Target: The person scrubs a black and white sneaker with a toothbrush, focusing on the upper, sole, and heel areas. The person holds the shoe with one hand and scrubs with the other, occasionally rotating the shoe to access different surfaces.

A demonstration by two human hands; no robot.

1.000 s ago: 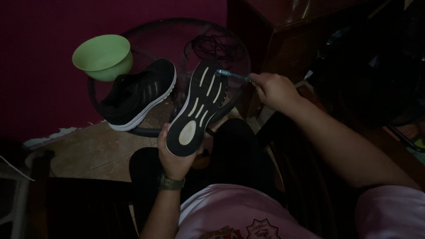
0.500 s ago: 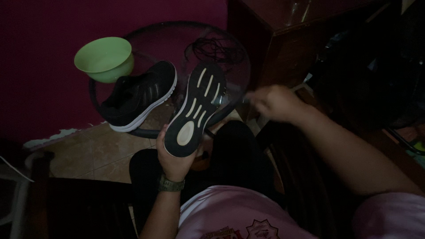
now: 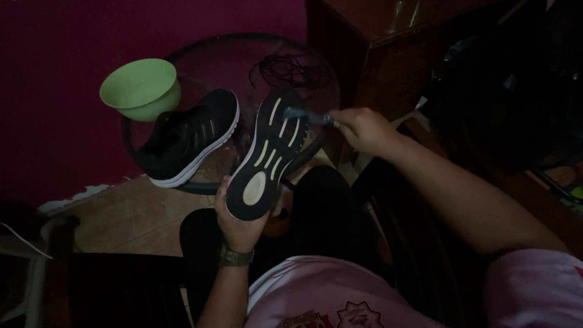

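My left hand [image 3: 238, 217] grips the heel of a black sneaker [image 3: 269, 157], held sole up so its pale tread stripes face me. My right hand [image 3: 362, 129] holds a small brush [image 3: 302, 115] whose blurred head rests on the sole near the toe. The second black sneaker [image 3: 189, 135], with a white sole edge, stands upright on the round glass table [image 3: 237, 61] just left of the held one.
A green bowl [image 3: 139, 88] sits at the table's left rim. A tangle of black laces [image 3: 291, 68] lies at the table's back. A dark wooden cabinet [image 3: 388, 54] stands to the right, and a tiled floor [image 3: 127, 212] shows below the table.
My right hand swung away to the right from the sole half a second ago and has come back, with the brush on the toe end again. The left hand and sneaker stayed put.
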